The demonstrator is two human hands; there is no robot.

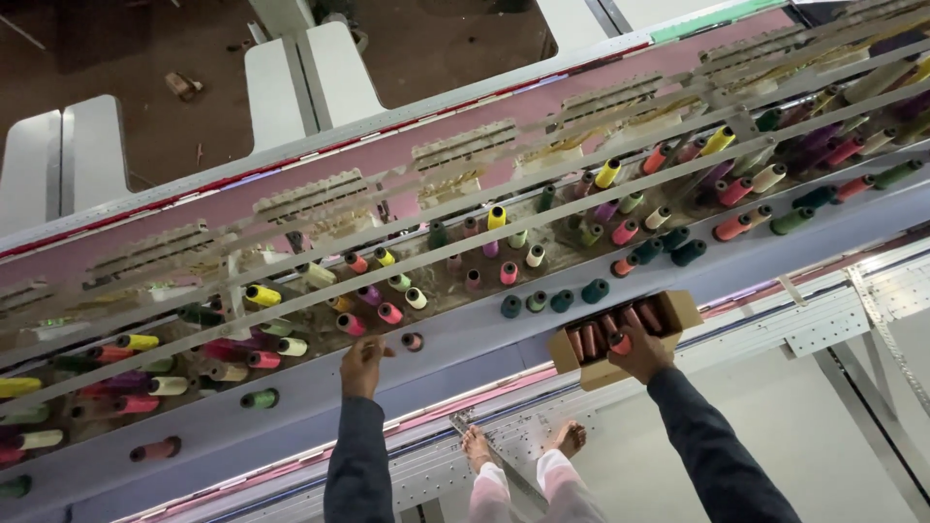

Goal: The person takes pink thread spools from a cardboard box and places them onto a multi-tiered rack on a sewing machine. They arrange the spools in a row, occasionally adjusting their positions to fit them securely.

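Item: thread-spool rack along the top shelf of a long multi-head embroidery machine, seen from above by a person standing on its frame, bare feet visible below. Stock on the shelf: upright cones and spools in yellow, pink, red-orange, dark green, teal, cream and purple, set in rows beneath pale thread-guide bars. Left hand: resting at the front edge of the shelf, fingers curled loosely and empty, nothing clamped in them; nearest thing is a single pink spool standing just beside the fingertips, apart from them as far as the view tells. Right hand: reaching into an open cardboard box that sits on the shelf edge, fingers closed around a red-orange spool at the box's near side; the box holds a row of like-coloured spools lying side by side. Step in hand, by judgement: drawing one red-orange spool out of the box while the other hand steadies at a thinly stocked stretch of the rack. Next move, by judgement, calls for lifting the held spool clear of its neighbours without tipping the box off the ledge, then carrying it across to a free place among the standing spools and setting it upright without catching the guide bars. Whether pins stand in the vacant places cannot be told from this view.
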